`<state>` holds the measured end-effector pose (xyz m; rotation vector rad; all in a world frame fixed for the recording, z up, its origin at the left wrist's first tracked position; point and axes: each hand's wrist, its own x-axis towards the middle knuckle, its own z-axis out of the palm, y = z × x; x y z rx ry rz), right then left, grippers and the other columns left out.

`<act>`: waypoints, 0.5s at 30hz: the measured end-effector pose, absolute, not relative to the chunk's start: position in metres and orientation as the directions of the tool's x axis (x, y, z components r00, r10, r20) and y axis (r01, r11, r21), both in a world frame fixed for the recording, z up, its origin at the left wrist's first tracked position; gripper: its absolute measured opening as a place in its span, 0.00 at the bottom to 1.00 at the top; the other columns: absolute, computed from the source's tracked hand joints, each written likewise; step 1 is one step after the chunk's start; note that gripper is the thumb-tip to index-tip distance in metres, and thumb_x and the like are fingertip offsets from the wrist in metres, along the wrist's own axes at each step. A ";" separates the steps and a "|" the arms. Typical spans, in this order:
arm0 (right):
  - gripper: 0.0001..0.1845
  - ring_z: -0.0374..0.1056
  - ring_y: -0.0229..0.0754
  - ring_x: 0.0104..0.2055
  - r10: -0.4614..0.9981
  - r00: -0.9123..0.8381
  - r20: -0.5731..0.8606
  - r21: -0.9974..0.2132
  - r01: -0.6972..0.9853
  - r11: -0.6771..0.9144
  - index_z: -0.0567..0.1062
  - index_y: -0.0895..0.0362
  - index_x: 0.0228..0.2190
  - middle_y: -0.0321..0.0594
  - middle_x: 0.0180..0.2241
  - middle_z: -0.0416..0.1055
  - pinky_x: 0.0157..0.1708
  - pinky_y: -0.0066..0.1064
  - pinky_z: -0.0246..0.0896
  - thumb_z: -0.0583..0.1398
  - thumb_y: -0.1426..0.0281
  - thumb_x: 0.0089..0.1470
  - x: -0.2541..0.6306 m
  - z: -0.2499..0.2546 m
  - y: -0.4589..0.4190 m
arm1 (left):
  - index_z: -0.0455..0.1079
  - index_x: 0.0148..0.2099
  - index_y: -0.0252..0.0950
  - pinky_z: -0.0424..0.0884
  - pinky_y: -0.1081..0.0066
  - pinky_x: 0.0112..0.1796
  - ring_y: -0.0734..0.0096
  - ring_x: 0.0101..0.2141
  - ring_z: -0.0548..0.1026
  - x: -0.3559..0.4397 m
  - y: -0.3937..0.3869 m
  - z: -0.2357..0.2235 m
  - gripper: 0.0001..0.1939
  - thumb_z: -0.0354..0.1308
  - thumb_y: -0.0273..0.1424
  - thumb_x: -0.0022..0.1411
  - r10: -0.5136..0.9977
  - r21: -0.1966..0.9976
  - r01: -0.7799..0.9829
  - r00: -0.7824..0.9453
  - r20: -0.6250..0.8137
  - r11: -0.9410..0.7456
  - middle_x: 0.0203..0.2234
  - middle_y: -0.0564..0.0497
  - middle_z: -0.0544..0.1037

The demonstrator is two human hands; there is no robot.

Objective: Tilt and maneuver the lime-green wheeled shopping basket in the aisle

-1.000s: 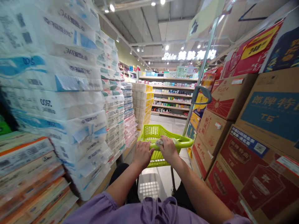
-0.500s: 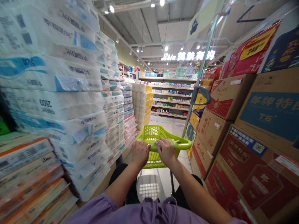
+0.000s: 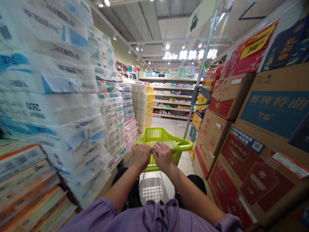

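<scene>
A lime-green shopping cart (image 3: 158,134) stands in front of me in a narrow shop aisle. My left hand (image 3: 140,156) grips the near handle of the cart, fingers curled over it. My right hand (image 3: 164,156) is closed on the same handle right beside the left, and a small pale crumpled thing shows under its fingers. Both forearms reach forward from my purple sleeves.
Tall stacks of wrapped tissue packs (image 3: 60,106) crowd the left side. Cardboard and red boxes (image 3: 251,129) are piled on the right. A grey pole (image 3: 200,74) rises by the cart. Tiled floor (image 3: 169,124) leads ahead to product shelves (image 3: 173,100).
The cart, my hands and I have gone forward along the aisle. My two hands have come closer together on the handle.
</scene>
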<state>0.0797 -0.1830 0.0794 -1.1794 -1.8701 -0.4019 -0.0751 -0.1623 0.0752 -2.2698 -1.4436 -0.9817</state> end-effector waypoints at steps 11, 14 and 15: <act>0.14 0.64 0.48 0.50 0.605 -0.137 0.784 -0.152 0.903 0.402 0.74 0.58 0.44 0.46 0.46 0.72 0.53 0.41 0.57 0.51 0.70 0.62 0.078 0.078 -0.189 | 0.70 0.38 0.38 0.53 0.50 0.53 0.58 0.42 0.70 -0.082 -0.165 0.072 0.15 0.43 0.34 0.69 0.665 0.115 0.881 0.254 0.703 -0.458 0.34 0.46 0.77; 0.15 0.64 0.47 0.50 0.586 -0.261 0.767 -0.079 0.868 0.490 0.74 0.57 0.45 0.44 0.47 0.72 0.53 0.39 0.56 0.51 0.69 0.63 0.075 0.079 -0.191 | 0.70 0.41 0.38 0.53 0.52 0.54 0.58 0.43 0.69 -0.084 -0.167 0.070 0.15 0.43 0.34 0.69 0.655 0.111 0.873 0.267 0.707 -0.475 0.37 0.47 0.77; 0.15 0.66 0.46 0.48 0.591 -0.249 0.767 -0.094 0.868 0.488 0.75 0.57 0.43 0.44 0.45 0.73 0.52 0.38 0.57 0.51 0.68 0.63 0.080 0.080 -0.190 | 0.70 0.42 0.38 0.53 0.52 0.55 0.59 0.43 0.69 -0.085 -0.167 0.070 0.15 0.42 0.34 0.69 0.654 0.113 0.869 0.271 0.706 -0.482 0.37 0.47 0.77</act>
